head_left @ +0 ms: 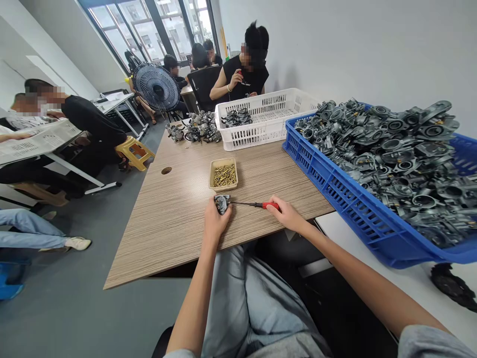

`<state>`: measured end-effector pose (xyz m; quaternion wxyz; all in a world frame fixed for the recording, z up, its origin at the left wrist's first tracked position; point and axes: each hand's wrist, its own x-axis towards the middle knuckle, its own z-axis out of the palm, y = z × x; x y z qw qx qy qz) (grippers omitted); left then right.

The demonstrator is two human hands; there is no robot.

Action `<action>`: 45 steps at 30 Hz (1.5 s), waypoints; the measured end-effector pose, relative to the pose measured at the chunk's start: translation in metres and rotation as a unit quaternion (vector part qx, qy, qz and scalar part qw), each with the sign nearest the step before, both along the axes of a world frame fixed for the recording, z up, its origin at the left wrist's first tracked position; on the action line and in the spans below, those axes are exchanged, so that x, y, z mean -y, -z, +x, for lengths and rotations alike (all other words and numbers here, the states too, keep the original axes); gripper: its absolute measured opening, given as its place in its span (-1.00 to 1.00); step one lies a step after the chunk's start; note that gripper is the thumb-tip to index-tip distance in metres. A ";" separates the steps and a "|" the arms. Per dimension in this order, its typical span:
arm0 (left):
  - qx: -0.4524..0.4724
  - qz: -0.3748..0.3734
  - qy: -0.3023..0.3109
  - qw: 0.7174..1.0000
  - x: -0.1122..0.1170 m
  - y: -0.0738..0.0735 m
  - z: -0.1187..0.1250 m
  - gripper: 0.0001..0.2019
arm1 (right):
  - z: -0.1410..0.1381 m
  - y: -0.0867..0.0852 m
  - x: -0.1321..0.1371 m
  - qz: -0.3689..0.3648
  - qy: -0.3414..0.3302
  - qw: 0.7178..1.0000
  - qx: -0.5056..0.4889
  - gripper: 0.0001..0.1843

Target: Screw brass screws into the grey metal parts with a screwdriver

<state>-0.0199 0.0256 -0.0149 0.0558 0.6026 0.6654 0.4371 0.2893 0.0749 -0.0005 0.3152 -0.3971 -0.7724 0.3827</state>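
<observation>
Near the front of the wooden table, my left hand (217,219) is closed around a small grey metal carburetor body (222,203). My right hand (285,213) grips the red handle of a screwdriver (257,204), whose thin dark shaft points left. Its tip meets the right side of the carburetor body or lies just beside it; I cannot tell which. Just beyond my left hand stands a small cream tray (223,189) holding many small brass-coloured screw-like parts (225,175).
On the right, a blue crate (316,171) is heaped with grey metal carburetor bodies (391,144). A white crate (257,139) and a pile of carburetors (199,127) sit at the table's far end, before a seated co-worker (246,74). A fan (156,87) stands behind, left.
</observation>
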 end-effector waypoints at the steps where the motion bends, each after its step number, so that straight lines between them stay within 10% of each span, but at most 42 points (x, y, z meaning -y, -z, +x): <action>1: -0.001 0.001 0.000 1.000 0.000 0.000 0.000 -0.62 | 0.000 0.000 0.000 0.000 -0.002 1.000 -0.001 -0.65; 45: 0.007 -0.009 0.001 1.000 0.001 -0.004 0.001 -0.64 | 0.002 -0.004 0.003 -0.005 -0.010 1.000 0.014 -0.71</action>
